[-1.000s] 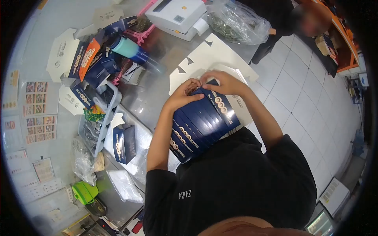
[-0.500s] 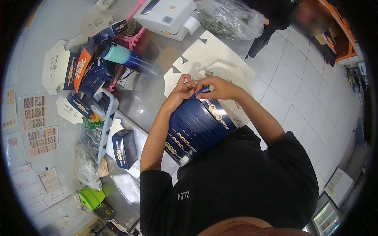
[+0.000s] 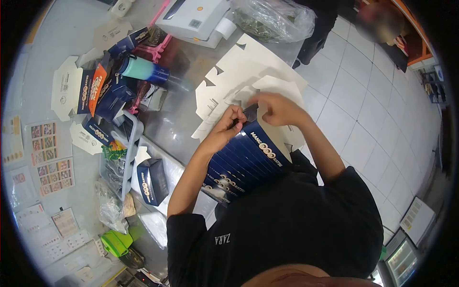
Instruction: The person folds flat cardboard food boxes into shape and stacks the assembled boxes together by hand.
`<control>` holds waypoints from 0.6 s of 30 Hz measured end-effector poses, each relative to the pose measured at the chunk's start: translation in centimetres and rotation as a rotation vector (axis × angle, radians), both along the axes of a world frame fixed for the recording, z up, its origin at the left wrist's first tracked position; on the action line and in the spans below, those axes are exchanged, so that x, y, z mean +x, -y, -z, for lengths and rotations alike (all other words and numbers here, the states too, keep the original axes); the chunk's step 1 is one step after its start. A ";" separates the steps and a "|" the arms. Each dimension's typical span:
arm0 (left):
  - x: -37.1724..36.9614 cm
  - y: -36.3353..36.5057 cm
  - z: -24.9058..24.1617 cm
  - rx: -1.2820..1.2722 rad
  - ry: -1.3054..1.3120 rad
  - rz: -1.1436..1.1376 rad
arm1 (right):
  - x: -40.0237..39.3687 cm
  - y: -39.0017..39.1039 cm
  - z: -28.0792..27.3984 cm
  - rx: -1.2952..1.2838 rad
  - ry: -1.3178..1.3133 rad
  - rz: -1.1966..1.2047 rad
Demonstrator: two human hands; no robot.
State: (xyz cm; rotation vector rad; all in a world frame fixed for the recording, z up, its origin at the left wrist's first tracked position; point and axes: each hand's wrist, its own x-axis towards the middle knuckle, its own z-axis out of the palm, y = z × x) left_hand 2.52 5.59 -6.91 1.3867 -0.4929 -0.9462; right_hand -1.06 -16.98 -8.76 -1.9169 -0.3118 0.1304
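Since the earlier frame, the right hand (image 3: 277,110) has moved away from the left hand (image 3: 230,125), and the end box (image 3: 266,147) now shows more of its cream inner side. The left hand's thumb and fingers are pinched together on the dark flap (image 3: 250,113) at that box's upper corner. The right hand is bent over the box's cream side, fingers curled; whether they pinch anything I cannot tell.

The end box is in a row of blue boxes (image 3: 237,165), packed face to face and tilted against the person's black shirt (image 3: 287,215). Just beyond the hands, large cream sheets (image 3: 258,56) lie on the metal counter (image 3: 179,103).

To the left, a loose box (image 3: 152,182) stands by a plastic tub (image 3: 136,138), with a teal and blue bottle (image 3: 143,70) and more folded boxes (image 3: 114,95) farther up. A white printer (image 3: 191,19) and a clear bag (image 3: 272,21) of something green sit at the counter's far end. Another person (image 3: 318,28) in dark clothes stands past it.
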 end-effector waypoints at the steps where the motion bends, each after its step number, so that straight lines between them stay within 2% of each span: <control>1: -0.1 0.2 -0.3 0.009 0.029 0.028 | -0.3 -0.2 0.8 -0.049 0.037 -0.045; 4: -0.8 0.6 -0.9 0.014 0.062 0.050 | -0.4 -1.0 3.4 0.053 0.082 0.013; 7: -1.1 0.5 -1.0 0.005 0.043 0.018 | -0.5 -0.9 3.9 0.221 0.000 -0.001; 13: -1.1 0.3 -0.4 0.012 -0.071 -0.038 | -0.2 -0.4 4.4 0.268 -0.152 -0.087; 18: -0.9 0.3 -0.3 0.060 -0.053 -0.028 | -0.2 -0.9 5.1 0.310 -0.120 -0.081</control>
